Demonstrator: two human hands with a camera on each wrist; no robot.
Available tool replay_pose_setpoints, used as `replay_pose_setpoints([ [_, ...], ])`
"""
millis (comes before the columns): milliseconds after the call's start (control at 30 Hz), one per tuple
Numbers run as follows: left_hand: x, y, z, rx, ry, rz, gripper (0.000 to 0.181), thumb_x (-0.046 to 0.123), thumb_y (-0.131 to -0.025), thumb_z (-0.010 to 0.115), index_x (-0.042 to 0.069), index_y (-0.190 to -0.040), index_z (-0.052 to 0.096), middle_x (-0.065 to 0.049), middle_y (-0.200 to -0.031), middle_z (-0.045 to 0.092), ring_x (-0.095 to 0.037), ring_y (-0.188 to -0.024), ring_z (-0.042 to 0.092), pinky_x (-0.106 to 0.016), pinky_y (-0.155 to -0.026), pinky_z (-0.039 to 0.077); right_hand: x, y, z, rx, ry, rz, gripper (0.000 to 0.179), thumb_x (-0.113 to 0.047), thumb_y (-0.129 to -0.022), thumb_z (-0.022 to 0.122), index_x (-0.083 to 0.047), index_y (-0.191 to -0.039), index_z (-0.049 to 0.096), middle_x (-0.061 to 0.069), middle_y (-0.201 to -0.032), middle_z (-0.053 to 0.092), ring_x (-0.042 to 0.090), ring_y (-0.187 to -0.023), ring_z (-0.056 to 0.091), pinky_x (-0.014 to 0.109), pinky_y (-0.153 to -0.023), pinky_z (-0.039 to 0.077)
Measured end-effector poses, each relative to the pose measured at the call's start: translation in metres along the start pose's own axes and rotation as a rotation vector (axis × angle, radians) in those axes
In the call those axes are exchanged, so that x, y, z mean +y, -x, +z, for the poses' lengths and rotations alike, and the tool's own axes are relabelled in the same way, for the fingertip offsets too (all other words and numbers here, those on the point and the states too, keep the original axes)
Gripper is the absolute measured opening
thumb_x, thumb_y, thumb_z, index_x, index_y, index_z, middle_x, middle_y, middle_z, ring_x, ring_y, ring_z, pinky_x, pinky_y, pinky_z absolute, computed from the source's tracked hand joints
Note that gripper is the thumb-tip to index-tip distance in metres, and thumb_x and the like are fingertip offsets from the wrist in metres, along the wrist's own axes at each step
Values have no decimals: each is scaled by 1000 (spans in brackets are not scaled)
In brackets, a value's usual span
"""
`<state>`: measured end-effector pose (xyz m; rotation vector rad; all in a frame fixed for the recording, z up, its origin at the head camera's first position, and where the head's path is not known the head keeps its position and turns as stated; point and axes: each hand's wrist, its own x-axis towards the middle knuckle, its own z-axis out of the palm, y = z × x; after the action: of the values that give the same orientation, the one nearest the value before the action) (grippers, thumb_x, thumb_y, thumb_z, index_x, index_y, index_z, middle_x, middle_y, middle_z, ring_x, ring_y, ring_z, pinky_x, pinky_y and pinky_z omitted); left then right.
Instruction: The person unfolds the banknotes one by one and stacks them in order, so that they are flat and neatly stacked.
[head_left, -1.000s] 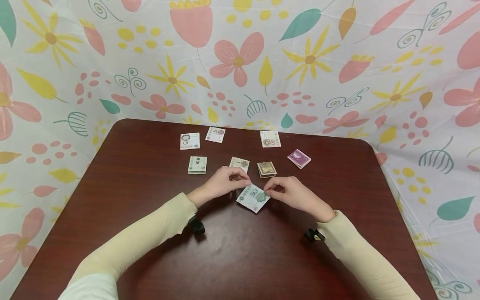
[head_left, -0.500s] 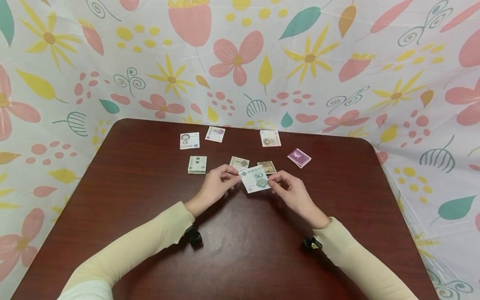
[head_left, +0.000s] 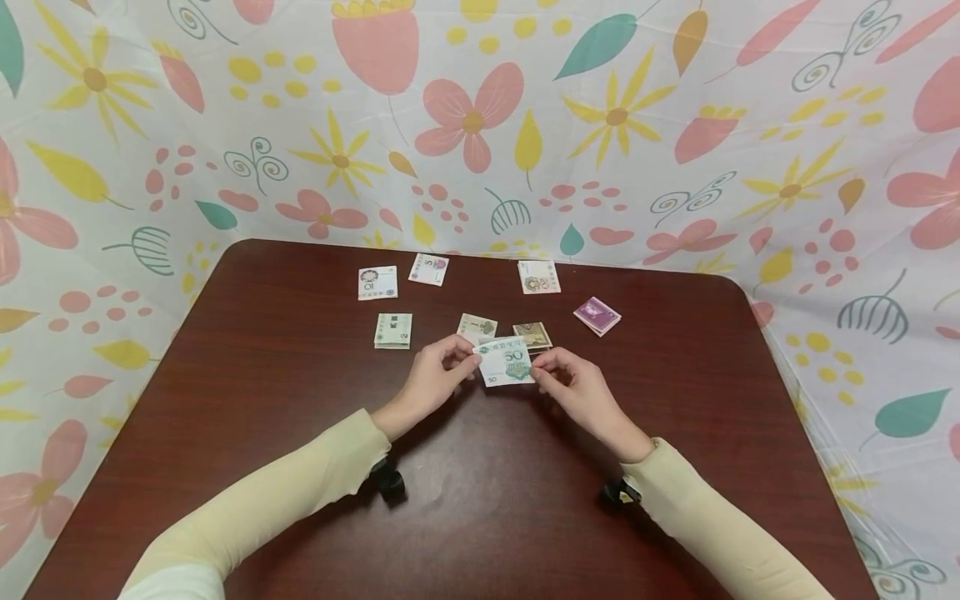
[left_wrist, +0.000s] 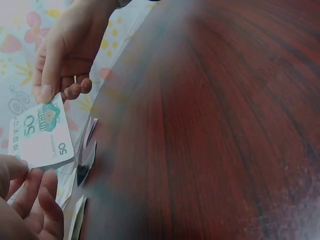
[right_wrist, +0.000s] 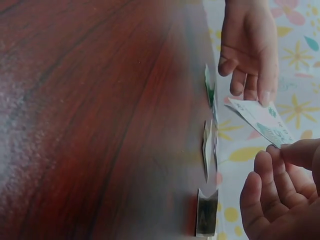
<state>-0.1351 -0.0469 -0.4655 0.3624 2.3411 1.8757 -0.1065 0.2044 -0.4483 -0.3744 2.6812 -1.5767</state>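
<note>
While your left grip and right grip pinch opposite sides of the green 50 banknote, raised above the worktop, expect it to feel light, bend and crease easily, and hold best by those edges.

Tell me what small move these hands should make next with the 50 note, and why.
I'd probably lower the 50 note onto the table: the left hand and right hand pinch it by opposite sides, up off the surface, whereas the purple note and the 2 note lie there.
</note>
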Motion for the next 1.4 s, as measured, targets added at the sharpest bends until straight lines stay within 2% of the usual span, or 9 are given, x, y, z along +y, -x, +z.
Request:
replay_pose_setpoints([
  [300,1,3,-6,11,18,39,8,2,-98,70,-3,-103,68,-21,-91,75,-34,-56,64,-21,-53,47,1,1,3,-34,-3,-16,4,-8,-99,71,-6,-102,70,18,-81,69,34,-61,63,28,-48,49],
  [433,2,4,-10,-8,37,54,7,1,-98,70,-5,-101,68,-21,-88,75,-35,-53,59,-22,-52,46,3,-1,-2,-50,-8,-5,4,-10,-100,70,-7,-103,70,15,-81,70,40,-66,65,36,-49,53],
  [500,3,4,-13,-22,52,55,7,-1,-98,69,-6,-100,67,-24,-87,74,-30,-52,57,-22,-51,44,5,-2,-5,-52,-10,8,5,-11,-100,70,-7,-104,71,15,-82,70,41,-68,66,41,-49,54],
  [600,3,4,-17,-59,71,49,7,-2,-98,69,-8,-101,67,-28,-86,72,-21,-51,54,-22,-50,42,7,-5,-9,-53,-25,37,10,-11,-101,69,-5,-108,71,19,-84,71,43,-69,66,47,-48,54],
  [767,5,5,-22,-159,104,53,8,0,-98,69,-7,-103,67,-29,-86,70,-13,-52,51,-25,-51,42,11,-8,-10,-82,-66,78,16,-11,-101,69,-3,-115,72,25,-84,69,41,-67,66,46,-49,55],
  [933,7,8,-25,-261,119,65,6,3,-98,69,-1,-102,68,-32,-87,68,-11,-53,52,-32,-47,43,14,-7,-5,-145,-94,92,20,-11,-102,68,-3,-119,73,19,-77,69,38,-64,65,41,-50,54],
  [1033,6,8,-26,-291,117,69,5,4,-98,69,0,-101,68,-33,-87,67,-11,-54,52,-37,-45,43,13,-6,-2,-181,-116,77,22,-10,-103,66,-1,-122,72,15,-74,69,37,-63,64,39,-50,54],
  [1233,2,10,-30,-262,115,70,6,3,-98,70,-2,-102,69,-24,-85,71,-12,-53,51,-32,-49,44,11,-4,-4,-152,-160,60,16,-10,-102,66,-1,-115,72,14,-72,67,36,-60,61,41,-48,54],
  [1400,-2,11,-36,-220,100,65,7,2,-98,70,-4,-101,69,-29,-85,70,-13,-53,50,-27,-52,43,13,-5,-7,-91,-180,81,13,-7,-100,69,1,-110,71,14,-74,68,29,-61,62,41,-48,54],
])
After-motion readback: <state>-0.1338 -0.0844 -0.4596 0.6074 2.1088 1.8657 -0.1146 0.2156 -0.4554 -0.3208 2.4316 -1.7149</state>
